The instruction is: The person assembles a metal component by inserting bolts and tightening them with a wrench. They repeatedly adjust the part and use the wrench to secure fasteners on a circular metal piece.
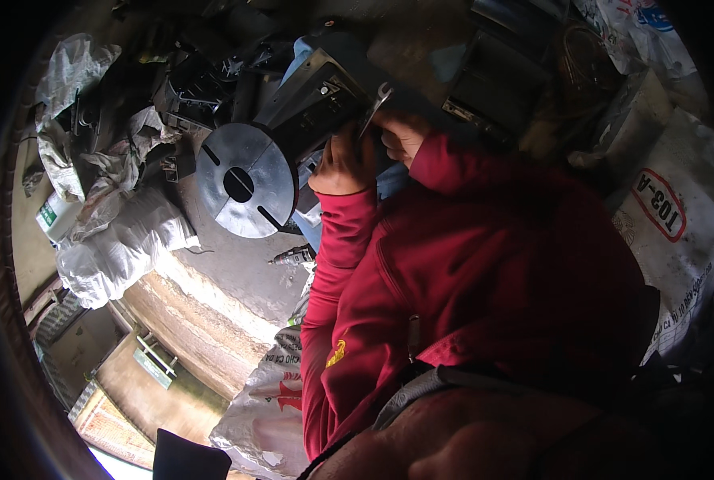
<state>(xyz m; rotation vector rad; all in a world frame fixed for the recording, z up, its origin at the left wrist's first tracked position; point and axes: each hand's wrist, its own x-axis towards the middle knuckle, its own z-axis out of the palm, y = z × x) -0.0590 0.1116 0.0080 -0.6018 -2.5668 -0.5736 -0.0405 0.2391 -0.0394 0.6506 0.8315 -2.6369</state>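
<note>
A steel open-ended wrench (376, 107) slants up between my hands, its jaw upward. Its lower end runs in at the fingers of my left hand (343, 166), which are closed round it beside a dark metal machine body (317, 104). My right hand (403, 136) is curled close to the shaft on the other side; what its fingers hold is hidden. Left of my left hand stands a round grey metal disc (249, 164) with a dark central hole and slots, fixed to the machine body. Blue cloth (393, 180) shows under my wrists.
A small tube (294, 256) lies on the floor below the disc. White sacks (125, 244) and dark metal parts (201, 84) crowd the left. A large printed sack (677, 216) stands at the right, another sack (265, 400) by my left elbow. Dark box-like equipment (497, 84) stands at the far right.
</note>
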